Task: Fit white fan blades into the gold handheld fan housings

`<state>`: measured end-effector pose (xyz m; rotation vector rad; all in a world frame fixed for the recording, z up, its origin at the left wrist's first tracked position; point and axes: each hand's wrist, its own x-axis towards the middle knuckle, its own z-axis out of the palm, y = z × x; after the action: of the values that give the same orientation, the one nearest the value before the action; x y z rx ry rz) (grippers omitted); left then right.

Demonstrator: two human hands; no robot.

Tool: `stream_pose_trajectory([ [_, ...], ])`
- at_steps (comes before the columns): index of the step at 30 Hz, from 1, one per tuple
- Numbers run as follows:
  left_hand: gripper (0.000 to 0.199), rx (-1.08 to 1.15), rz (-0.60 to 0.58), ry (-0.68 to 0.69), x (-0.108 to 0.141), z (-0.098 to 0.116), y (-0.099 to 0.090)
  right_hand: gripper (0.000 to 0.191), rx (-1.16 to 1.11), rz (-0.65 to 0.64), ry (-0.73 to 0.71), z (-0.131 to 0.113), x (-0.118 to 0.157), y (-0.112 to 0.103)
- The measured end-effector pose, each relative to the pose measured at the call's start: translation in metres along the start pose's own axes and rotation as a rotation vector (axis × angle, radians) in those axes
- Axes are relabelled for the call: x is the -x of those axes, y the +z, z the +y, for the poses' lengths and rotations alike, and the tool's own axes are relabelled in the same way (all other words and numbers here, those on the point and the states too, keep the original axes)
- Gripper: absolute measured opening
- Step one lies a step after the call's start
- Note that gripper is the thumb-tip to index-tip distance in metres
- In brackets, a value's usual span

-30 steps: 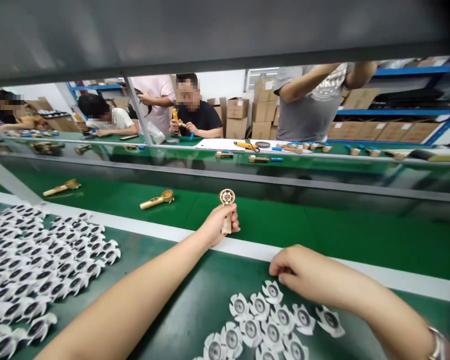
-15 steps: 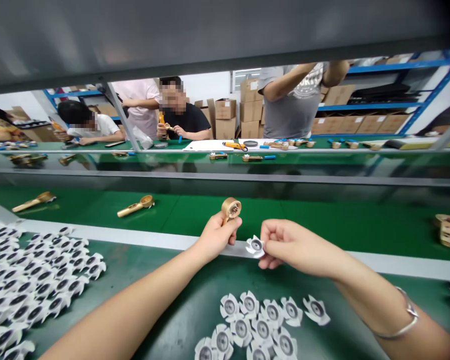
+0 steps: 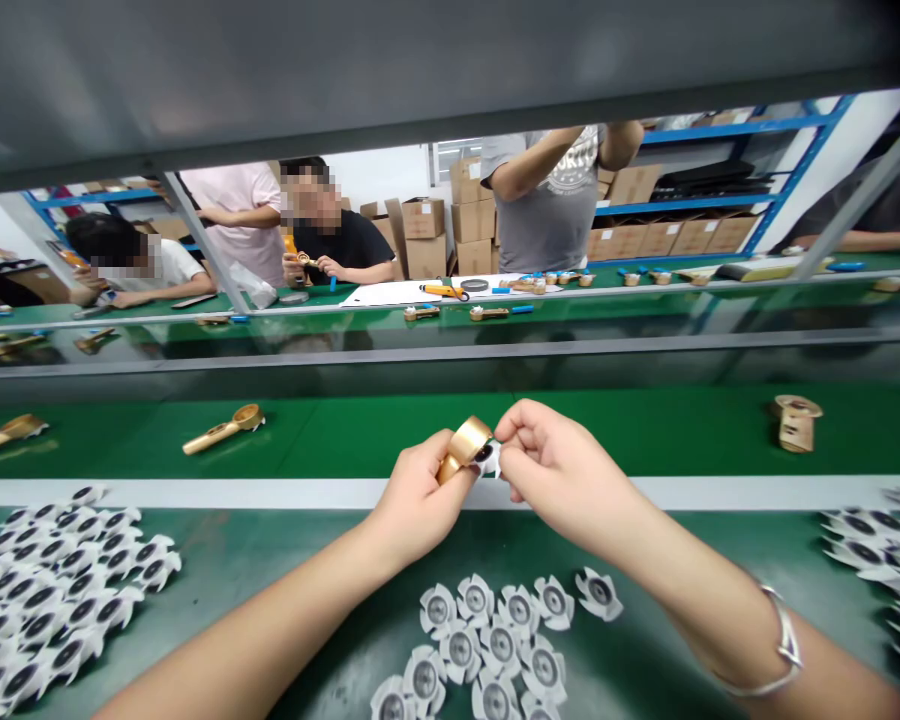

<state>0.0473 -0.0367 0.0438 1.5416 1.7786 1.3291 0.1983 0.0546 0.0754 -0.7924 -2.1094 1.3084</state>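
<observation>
My left hand (image 3: 424, 492) is closed around the handle of a gold fan body (image 3: 468, 440), its round head tilted toward the right. Between my fingers on the other side, my right hand (image 3: 544, 455) pinches a white fan blade wheel (image 3: 487, 459) at the opening of that round head. The wheel touches or nearly touches the ring, and part of it is hidden. Below my hands, several loose white blade wheels (image 3: 501, 643) lie on the green work surface (image 3: 285, 610).
Many blade wheels (image 3: 52, 590) cover the left, with another group (image 3: 892, 560) at the right edge. Gold bodies (image 3: 225, 428) and a beige part (image 3: 796, 423) rest on the green belt (image 3: 360, 425). A grey shelf (image 3: 420, 70) hangs overhead. People work across the line.
My right hand has brought the blade wheel left and up to the gold body. My left hand has turned the body's round opening toward the wheel. The view has shifted right.
</observation>
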Motion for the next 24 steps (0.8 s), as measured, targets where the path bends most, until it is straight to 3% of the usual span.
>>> stream_pose_trajectory([
  [11,0.005,-0.405,-0.009,0.092,0.002,-0.003,-0.007,0.019,-0.18,-0.041,0.031,-0.001,0.0,0.003],
  [19,0.027,-0.53,-0.042,0.147,0.002,-0.017,-0.007,0.035,-0.43,-0.149,0.265,-0.005,-0.005,0.004],
  [24,0.028,-0.608,-0.04,0.162,0.009,-0.01,-0.002,0.046,-0.39,-0.113,0.216,0.009,0.0,0.01],
])
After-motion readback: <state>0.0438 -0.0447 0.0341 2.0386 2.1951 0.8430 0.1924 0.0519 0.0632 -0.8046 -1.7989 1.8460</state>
